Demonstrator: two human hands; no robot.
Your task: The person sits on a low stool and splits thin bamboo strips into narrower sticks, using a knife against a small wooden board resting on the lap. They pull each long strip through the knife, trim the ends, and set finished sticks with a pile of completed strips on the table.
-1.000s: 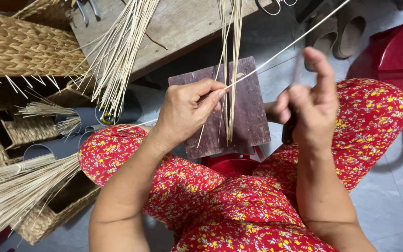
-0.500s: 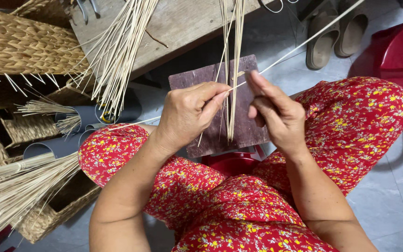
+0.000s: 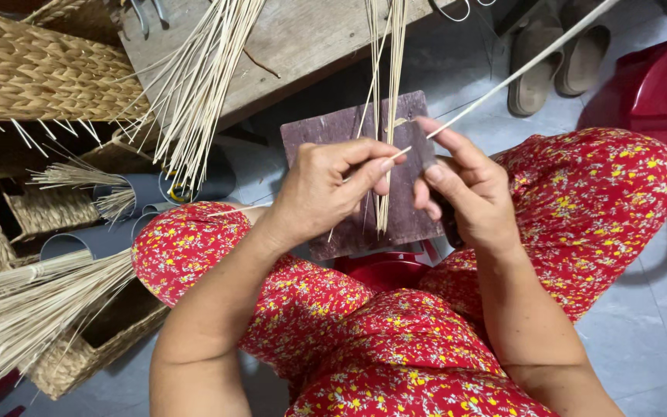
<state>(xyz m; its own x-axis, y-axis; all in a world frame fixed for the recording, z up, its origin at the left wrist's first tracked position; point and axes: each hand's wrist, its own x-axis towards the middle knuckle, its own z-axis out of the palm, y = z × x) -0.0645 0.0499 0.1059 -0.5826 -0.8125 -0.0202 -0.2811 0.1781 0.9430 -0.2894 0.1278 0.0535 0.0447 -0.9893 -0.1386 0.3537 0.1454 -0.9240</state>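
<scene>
My left hand (image 3: 332, 189) pinches the near end of a long pale reed strip (image 3: 530, 63) that runs up to the right. My right hand (image 3: 465, 189) holds the same strip just beside it, between thumb and forefinger. Both hands hover over a dark purple board (image 3: 414, 174) that rests between my knees. A thin bunch of upright reeds (image 3: 386, 93) hangs down across the board, behind my fingers. My lap is covered in red flowered cloth (image 3: 395, 332).
A wooden bench (image 3: 310, 38) carries a fan of loose reeds (image 3: 194, 85). Woven baskets (image 3: 32, 69) and reed bundles (image 3: 32, 309) fill the left side. A pair of sandals (image 3: 557, 62) and a red plastic stool (image 3: 658, 93) stand at the right.
My right hand came down from higher on the right and closed in beside the left hand on the strip. The left hand has hardly moved.
</scene>
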